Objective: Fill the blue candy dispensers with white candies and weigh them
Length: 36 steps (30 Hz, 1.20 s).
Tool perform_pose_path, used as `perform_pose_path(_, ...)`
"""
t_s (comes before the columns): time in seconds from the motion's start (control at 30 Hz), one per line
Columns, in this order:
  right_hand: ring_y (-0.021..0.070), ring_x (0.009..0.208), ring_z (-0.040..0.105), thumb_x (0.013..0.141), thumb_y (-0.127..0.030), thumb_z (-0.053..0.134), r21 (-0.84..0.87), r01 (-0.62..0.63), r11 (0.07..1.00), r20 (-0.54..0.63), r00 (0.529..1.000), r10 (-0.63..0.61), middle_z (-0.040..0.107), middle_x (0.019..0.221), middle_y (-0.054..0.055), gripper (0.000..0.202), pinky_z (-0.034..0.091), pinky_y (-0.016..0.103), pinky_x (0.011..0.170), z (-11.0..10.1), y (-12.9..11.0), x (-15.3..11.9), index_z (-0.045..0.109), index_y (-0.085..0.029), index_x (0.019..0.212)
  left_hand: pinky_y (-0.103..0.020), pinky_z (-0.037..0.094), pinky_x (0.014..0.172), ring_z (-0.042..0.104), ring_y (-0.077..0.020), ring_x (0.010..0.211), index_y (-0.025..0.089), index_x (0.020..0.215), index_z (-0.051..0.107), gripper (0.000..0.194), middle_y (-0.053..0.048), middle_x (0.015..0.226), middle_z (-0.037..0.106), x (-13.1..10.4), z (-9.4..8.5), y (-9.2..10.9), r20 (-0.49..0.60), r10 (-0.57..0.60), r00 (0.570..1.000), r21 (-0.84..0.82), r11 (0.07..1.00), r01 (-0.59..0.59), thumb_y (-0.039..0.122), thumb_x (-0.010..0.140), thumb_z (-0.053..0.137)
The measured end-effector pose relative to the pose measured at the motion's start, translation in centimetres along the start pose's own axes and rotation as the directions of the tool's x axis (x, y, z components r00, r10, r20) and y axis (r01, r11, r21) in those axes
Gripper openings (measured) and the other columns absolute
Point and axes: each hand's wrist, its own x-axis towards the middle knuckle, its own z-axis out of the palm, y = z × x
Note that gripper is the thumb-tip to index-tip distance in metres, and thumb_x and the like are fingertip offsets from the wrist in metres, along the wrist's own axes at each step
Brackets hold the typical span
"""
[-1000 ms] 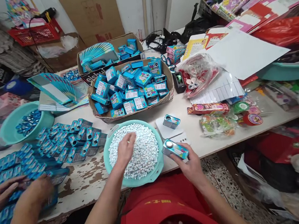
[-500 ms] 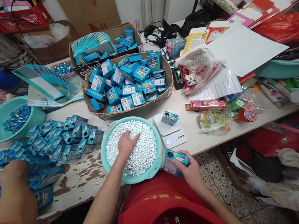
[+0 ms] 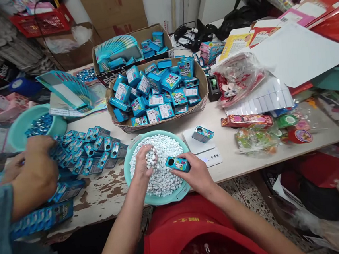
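My left hand [image 3: 144, 163] is curled round a handful of small white candies above the left part of the mint-green colander [image 3: 127, 169]. Loose white candies [image 3: 165, 183] fill that colander. In my right hand [image 3: 196, 170] is a small blue candy box [image 3: 177, 163], tilted over the colander's right side, with a round dark hole facing up. Another blue box [image 3: 202, 134] with a hole in its top rests on the white kitchen scale [image 3: 192, 143] just to the right.
A cardboard box [image 3: 118, 123] full of blue candy boxes stands behind the colander. At left, a co-worker's hands [image 3: 38, 167] are among rows of blue boxes [image 3: 85, 153], beside a green bowl [image 3: 17, 135]. Bagged sweets [image 3: 256, 140] lie at right.
My left hand has lifted out of the candies with a handful. My right hand has brought the blue box leftward, over the colander. The co-worker's arm has moved, and the view has shifted slightly.
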Motion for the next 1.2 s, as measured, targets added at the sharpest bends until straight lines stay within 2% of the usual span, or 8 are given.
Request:
perform_pose_path(0.1,0.0234,0.089,0.061,0.071,-0.029,0.072,-0.088,0.078,0.993,0.070,0.995,-0.072,0.065,0.092,0.006,0.028,0.048,0.034,0.075,1.2,-1.3,0.8,0.058,-0.020,0.093,-0.018,0.030,0.038,0.046,-0.0072,0.043,0.019,0.074,0.049,0.023,0.003,0.060,0.053,-1.6,0.9,1.3,0.117,0.039,0.992,-0.235,0.972,-0.011,0.032,0.063,0.064)
perform_pose_path(0.23,0.0253,0.092,0.060,0.071,-0.028,0.073,-0.140,0.120,0.983,0.104,0.989,-0.106,0.066,0.094,0.007,0.030,0.048,0.037,0.078,2.5,-2.2,1.2,0.058,-0.020,0.095,-0.022,0.044,0.048,0.058,-0.0122,0.056,0.018,0.074,0.051,0.020,-0.001,0.070,0.062,-2.6,1.6,1.4,0.056,0.202,0.978,-0.319,0.931,-0.174,0.034,0.067,0.061)
perform_pose_path(0.37,0.0252,0.092,0.061,0.071,-0.029,0.073,-0.168,0.111,0.979,0.097,0.991,-0.095,0.066,0.094,0.007,0.030,0.048,0.036,0.077,2.6,-2.3,1.6,0.058,-0.021,0.096,-0.025,0.048,0.055,0.060,-0.0135,0.060,0.017,0.071,0.052,0.020,0.000,0.068,0.061,-2.3,1.9,1.2,0.009,0.244,0.970,-0.337,0.914,-0.226,0.034,0.069,0.061)
perform_pose_path(0.53,0.0256,0.092,0.060,0.071,-0.026,0.073,-0.190,0.134,0.973,0.090,0.989,-0.119,0.066,0.093,0.007,0.031,0.048,0.036,0.078,2.3,-2.2,2.1,0.059,-0.019,0.096,-0.025,0.048,0.055,0.057,-0.0119,0.053,0.016,0.069,0.052,0.021,0.003,0.057,0.055,-1.7,2.6,1.4,-0.020,0.230,0.973,-0.303,0.926,-0.226,0.034,0.072,0.064)
perform_pose_path(0.7,0.0247,0.090,0.060,0.070,-0.028,0.074,-0.154,0.119,0.981,0.056,0.992,-0.112,0.065,0.091,0.007,0.030,0.048,0.036,0.078,2.3,-2.2,2.4,0.059,-0.019,0.095,-0.023,0.047,0.051,0.058,-0.0105,0.053,0.016,0.073,0.052,0.023,0.002,0.068,0.060,-1.6,3.0,1.6,-0.084,0.248,0.965,-0.215,0.941,-0.261,0.034,0.070,0.066)
perform_pose_path(0.83,0.0234,0.089,0.061,0.070,-0.029,0.074,-0.107,0.097,0.990,0.035,0.995,-0.094,0.066,0.090,0.006,0.029,0.048,0.035,0.077,2.3,-2.2,2.6,0.059,-0.021,0.093,-0.022,0.046,0.052,0.057,-0.0101,0.052,0.017,0.079,0.054,0.023,0.003,0.061,0.057,-1.4,3.2,1.7,-0.038,0.282,0.959,-0.209,0.936,-0.284,0.034,0.072,0.066)
perform_pose_path(0.97,0.0230,0.087,0.061,0.068,-0.027,0.074,-0.080,0.075,0.994,0.030,0.997,-0.073,0.066,0.089,0.005,0.029,0.048,0.035,0.076,2.3,-2.3,2.8,0.060,-0.021,0.092,-0.021,0.045,0.051,0.055,-0.0098,0.051,0.015,0.067,0.053,0.026,0.002,0.058,0.055,-1.4,3.4,1.8,-0.035,0.312,0.949,-0.174,0.934,-0.313,0.037,0.075,0.065)
perform_pose_path(1.2,0.0223,0.087,0.061,0.070,-0.028,0.073,0.013,0.077,0.997,-0.016,0.997,-0.076,0.065,0.089,0.004,0.027,0.048,0.034,0.076,1.9,-2.2,2.9,0.060,-0.021,0.092,-0.025,0.049,0.054,0.059,-0.0127,0.053,0.014,0.076,0.061,0.027,0.000,0.059,0.059,-1.4,3.6,2.0,-0.009,0.294,0.956,-0.142,0.946,-0.292,0.041,0.074,0.066)
